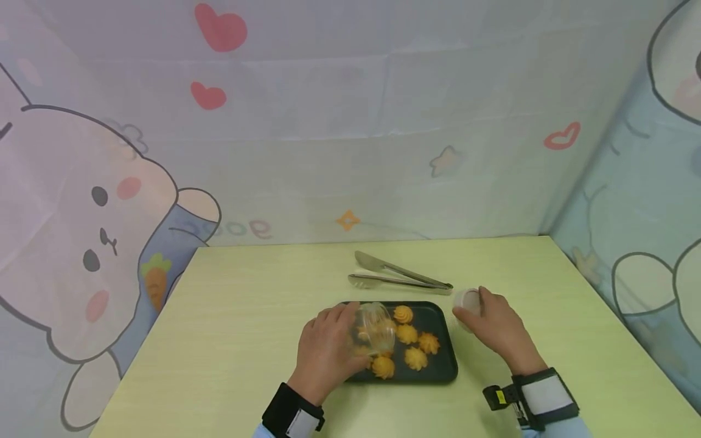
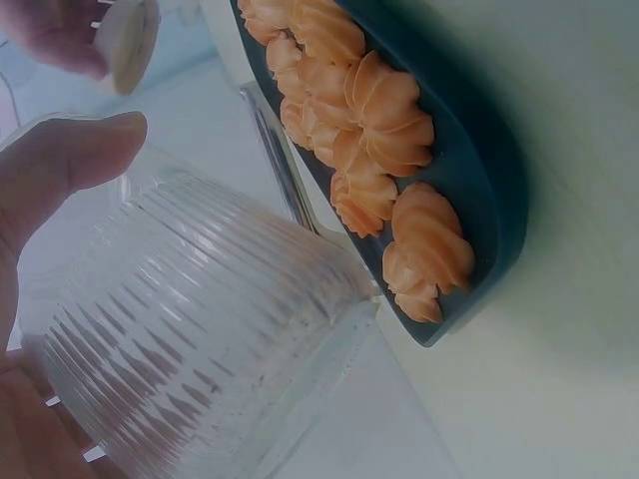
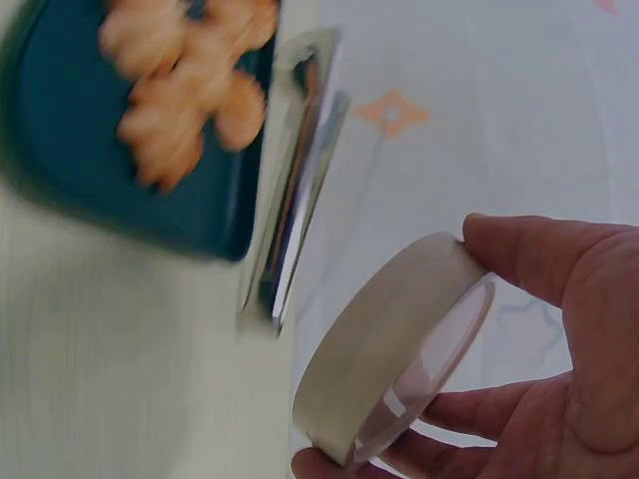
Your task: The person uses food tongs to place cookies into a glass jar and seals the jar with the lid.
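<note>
Over the left part of a dark tray (image 1: 446,365), my left hand (image 1: 327,347) grips a clear ribbed glass jar (image 2: 200,319), which is tilted on its side and looks empty. Several golden swirl-shaped cookies (image 1: 416,358) lie on the tray; the hand and jar hide some of them in the head view. To the right of the tray, my right hand (image 1: 501,328) holds a pale round lid (image 3: 384,339) by its rim, thumb on one side and fingers on the other. The lid is raised and tipped on edge.
Metal tongs (image 1: 402,274) lie spread on the pale yellow table (image 1: 246,304), just behind the tray. A printed cloth backdrop (image 1: 350,121) rises at the table's far edge, and another panel (image 1: 619,243) stands along the right side.
</note>
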A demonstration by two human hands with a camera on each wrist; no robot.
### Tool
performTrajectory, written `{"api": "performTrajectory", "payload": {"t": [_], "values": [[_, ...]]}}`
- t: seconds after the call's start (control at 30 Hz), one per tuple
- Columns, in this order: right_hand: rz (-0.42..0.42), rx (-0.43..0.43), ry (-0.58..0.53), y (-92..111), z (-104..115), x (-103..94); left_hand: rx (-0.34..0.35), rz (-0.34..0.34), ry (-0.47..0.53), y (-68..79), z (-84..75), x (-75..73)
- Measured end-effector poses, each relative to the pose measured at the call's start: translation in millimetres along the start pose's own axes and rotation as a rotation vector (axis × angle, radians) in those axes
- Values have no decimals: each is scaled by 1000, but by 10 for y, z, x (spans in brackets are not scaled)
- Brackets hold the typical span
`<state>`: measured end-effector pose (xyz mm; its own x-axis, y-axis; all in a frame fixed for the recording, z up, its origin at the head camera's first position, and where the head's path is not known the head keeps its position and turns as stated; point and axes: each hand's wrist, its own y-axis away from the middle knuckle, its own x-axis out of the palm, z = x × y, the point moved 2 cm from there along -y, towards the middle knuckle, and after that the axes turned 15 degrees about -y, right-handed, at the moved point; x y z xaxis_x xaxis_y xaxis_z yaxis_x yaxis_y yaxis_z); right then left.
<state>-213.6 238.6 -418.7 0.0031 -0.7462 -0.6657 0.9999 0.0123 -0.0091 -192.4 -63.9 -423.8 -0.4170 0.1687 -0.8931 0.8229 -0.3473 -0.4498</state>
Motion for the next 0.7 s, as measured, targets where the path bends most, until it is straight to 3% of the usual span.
{"api": "performTrajectory", "payload": {"t": [0.13, 0.33, 0.53, 0.7], "values": [[-76, -17, 132, -34, -195, -61, -13, 20, 8, -2, 12, -13], [-131, -18, 259, -58, -364, -82, -7, -15, 27, 0, 36, -30], [-74, 74, 317, -64, -504, -47, -8, -49, 29, 2, 63, -38], [8, 169, 315, -86, -637, -3, -32, -20, 45, 3, 84, -47]]}}
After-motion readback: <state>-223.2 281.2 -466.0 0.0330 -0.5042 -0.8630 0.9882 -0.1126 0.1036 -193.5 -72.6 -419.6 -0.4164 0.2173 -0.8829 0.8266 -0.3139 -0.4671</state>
